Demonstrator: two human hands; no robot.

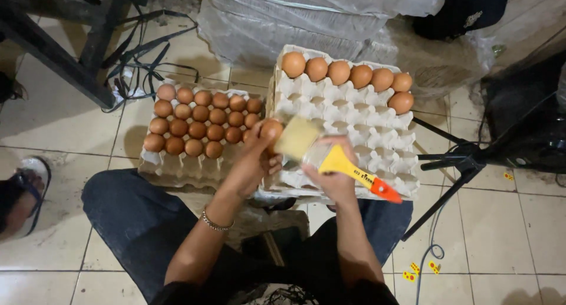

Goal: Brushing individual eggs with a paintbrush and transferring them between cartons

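Note:
My left hand holds a brown egg up over the gap between two egg trays. My right hand grips a paintbrush with a yellow handle and orange tip; its pale bristles touch the egg's right side. A grey tray on the left holds several rows of brown eggs. The stack of white trays on the right has a row of eggs along its far edge and one more at the right.
I sit on a tiled floor with my legs in dark jeans. Plastic-wrapped bundles lie beyond the trays. A black tripod stands right, dark metal legs and cables upper left, a sandalled foot far left.

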